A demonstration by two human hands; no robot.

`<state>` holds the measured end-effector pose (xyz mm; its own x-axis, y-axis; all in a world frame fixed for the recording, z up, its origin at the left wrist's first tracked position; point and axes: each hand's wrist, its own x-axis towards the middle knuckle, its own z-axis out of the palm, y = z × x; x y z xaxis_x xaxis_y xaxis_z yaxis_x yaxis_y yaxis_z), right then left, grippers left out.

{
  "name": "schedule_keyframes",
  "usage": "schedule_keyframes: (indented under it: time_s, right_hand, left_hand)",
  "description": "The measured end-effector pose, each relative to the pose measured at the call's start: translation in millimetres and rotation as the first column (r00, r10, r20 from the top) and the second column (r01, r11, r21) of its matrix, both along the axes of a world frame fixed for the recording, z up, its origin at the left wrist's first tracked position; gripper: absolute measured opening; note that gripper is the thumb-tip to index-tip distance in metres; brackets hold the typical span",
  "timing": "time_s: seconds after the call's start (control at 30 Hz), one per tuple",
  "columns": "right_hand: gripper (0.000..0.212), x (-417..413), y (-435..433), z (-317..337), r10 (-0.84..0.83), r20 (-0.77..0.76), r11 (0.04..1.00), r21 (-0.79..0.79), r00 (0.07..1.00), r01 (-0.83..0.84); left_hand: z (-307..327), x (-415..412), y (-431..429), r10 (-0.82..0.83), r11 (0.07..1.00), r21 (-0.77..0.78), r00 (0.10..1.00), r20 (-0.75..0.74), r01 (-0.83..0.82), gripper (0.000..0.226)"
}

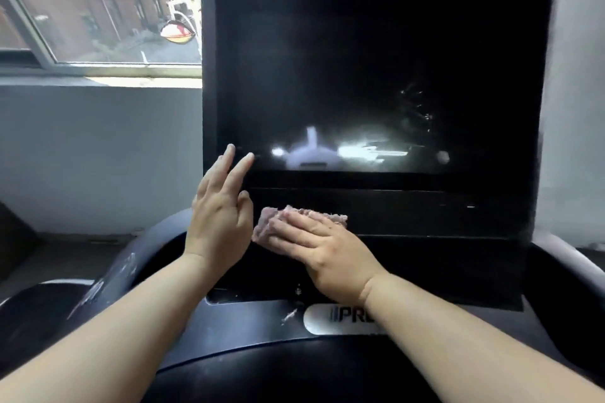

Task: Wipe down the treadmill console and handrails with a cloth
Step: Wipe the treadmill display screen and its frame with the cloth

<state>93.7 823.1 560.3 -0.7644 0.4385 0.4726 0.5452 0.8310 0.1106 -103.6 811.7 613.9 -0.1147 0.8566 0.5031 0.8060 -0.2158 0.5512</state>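
In the middle of the frame the right hand (327,250) lies flat with straight fingers, pressing a fuzzy mauve-pink cloth (266,226) onto the black ledge (425,216) below the large glossy black console screen (376,59). The hand covers most of the cloth, so only its left and upper edges show. Just left of it the left hand (219,219) is raised and released, holding nothing. Two of its fingertips reach the screen's lower left corner, but whether they touch the glass is unclear. The screen shows only blurred reflections. A silver logo plate (340,321) at lower centre is half hidden by the right forearm. A grey curved handrail (113,271) at lower left sits partly behind the left arm. The window (98,10) at upper left is cut off by the frame.
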Motion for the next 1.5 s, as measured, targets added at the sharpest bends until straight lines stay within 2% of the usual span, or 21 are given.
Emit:
schedule_keyframes:
  time_s: [0.07, 0.13, 0.23, 0.33, 0.43, 0.5, 0.6, 0.67, 0.77, 0.83, 0.93, 1.0, 1.03, 1.1, 1.13, 1.17, 1.23, 1.33, 1.4, 1.43, 1.5]
  right_hand:
    - [0.049, 46.5, 15.1, 17.6, -0.026, -0.035, 1.000, 0.009, 0.999, 0.027]
    - [0.046, 87.3, 25.1, 33.9, -0.136, -0.172, 0.989, 0.027, 0.976, 0.142]
    - [0.046, 94.6, 20.3, 36.2, -0.297, -0.300, 0.950, 0.005, 0.906, 0.313]
    - [0.049, 84.7, 8.3, 20.7, -0.329, -0.245, 0.940, 0.004, 0.912, 0.340]
    - [0.049, 121.1, 5.8, 13.6, -0.193, -0.093, 0.967, 0.149, 0.977, 0.205]
    - [0.046, 153.7, 9.8, 20.0, -0.172, -0.097, 0.962, 0.199, 0.980, 0.188]
    - [0.047, 156.4, 15.3, 35.0, -0.361, -0.274, 0.921, 0.047, 0.891, 0.388]
    - [0.050, 120.5, 6.6, 27.1, -0.407, -0.291, 0.910, -0.051, 0.866, 0.411]
    - [0.055, 61.4, -13.9, -3.8, -0.196, -0.100, 0.980, -0.044, 0.976, 0.192]
    - [0.057, 56.1, -16.1, -6.9, -0.140, -0.015, 0.989, -0.040, 0.990, 0.139]
    - [0.056, 86.0, -6.5, 4.7, -0.099, -0.095, 0.995, -0.021, 0.991, 0.098]
    - [0.054, 98.8, 6.1, 19.4, -0.191, -0.238, 0.982, -0.049, 0.952, 0.184]
    - [0.055, 93.2, 9.9, 26.5, -0.296, -0.290, 0.954, -0.130, 0.910, 0.269]
    - [0.063, 55.9, 7.2, 33.0, -0.484, -0.319, 0.865, -0.315, 0.815, 0.390]
    - [0.066, 30.4, 1.9, 32.7, -0.501, -0.307, 0.847, -0.366, 0.809, 0.386]
    - [0.067, 4.0, -5.2, 29.6, -0.463, -0.275, 0.854, -0.394, 0.843, 0.340]
    - [0.069, -35.0, -20.1, 19.3, -0.258, -0.111, 0.885, -0.425, 0.960, 0.189]
    - [0.064, -38.8, -22.9, 21.8, -0.081, 0.088, 0.894, -0.433, 0.993, 0.111]
    - [0.066, -20.0, -10.7, 33.8, -0.158, 0.073, 0.885, -0.431, 0.985, 0.174]
    - [0.064, -10.8, -3.6, 40.4, -0.273, -0.008, 0.862, -0.446, 0.962, 0.241]
    - [0.061, -11.0, 5.9, 51.6, -0.564, -0.249, 0.759, -0.532, 0.787, 0.376]
  left_hand:
    - [0.4, 7.7, -6.7, 0.022, 0.999, -0.049, 1.000, -0.015, -0.022, 0.061]
    - [-0.8, 16.7, -12.4, 0.033, 0.994, -0.106, 0.999, -0.030, -0.036, 0.062]
    - [-5.7, 35.1, -21.5, 0.075, 0.983, -0.165, 0.996, -0.044, -0.081, 0.063]
    - [-14.5, 54.7, -32.4, 0.117, 0.973, -0.198, 0.992, -0.036, -0.122, 0.063]
    - [-25.9, 65.9, -44.1, 0.124, 0.959, -0.254, 0.991, -0.041, -0.130, 0.063]
    - [-29.9, 67.5, -49.6, 0.131, 0.949, -0.282, 0.990, -0.043, -0.138, 0.064]
    - [-28.7, 63.6, -51.7, 0.159, 0.940, -0.298, 0.987, -0.036, -0.163, 0.064]
    - [-27.6, 59.8, -53.6, 0.179, 0.937, -0.299, 0.984, -0.023, -0.178, 0.062]
    - [-27.2, 48.8, -61.0, 0.220, 0.928, -0.302, 0.975, -0.026, -0.217, 0.059]
    - [-26.9, 36.5, -67.8, 0.214, 0.915, -0.341, 0.976, -0.044, -0.216, 0.058]
    - [-26.2, 16.3, -77.1, 0.176, 0.905, -0.382, 0.982, -0.070, -0.189, 0.058]
    - [-24.6, 3.3, -77.1, 0.167, 0.914, -0.362, 0.983, -0.079, -0.184, 0.057]
    - [-24.1, -1.8, -74.9, 0.158, 0.921, -0.346, 0.984, -0.081, -0.176, 0.056]
    - [-23.0, -8.3, -69.4, 0.132, 0.944, -0.294, 0.988, -0.085, -0.152, 0.053]
    - [-22.5, -10.8, -66.8, 0.120, 0.955, -0.264, 0.989, -0.086, -0.138, 0.052]
    - [-21.6, -13.5, -64.1, 0.101, 0.963, -0.240, 0.991, -0.086, -0.120, 0.051]
    - [-19.7, -20.1, -58.6, 0.042, 0.976, -0.208, 0.994, -0.098, -0.062, 0.050]
    - [-13.0, -38.1, -46.1, -0.046, 0.985, -0.169, 0.992, -0.115, 0.026, 0.048]
    - [-8.9, -51.5, -35.5, -0.069, 0.990, -0.130, 0.990, -0.121, 0.053, 0.045]
    - [-8.4, -56.7, -31.1, -0.072, 0.992, -0.107, 0.991, -0.114, 0.060, 0.043]
    - [-10.1, -62.2, -26.1, -0.079, 0.995, -0.065, 0.993, -0.088, 0.073, 0.039]
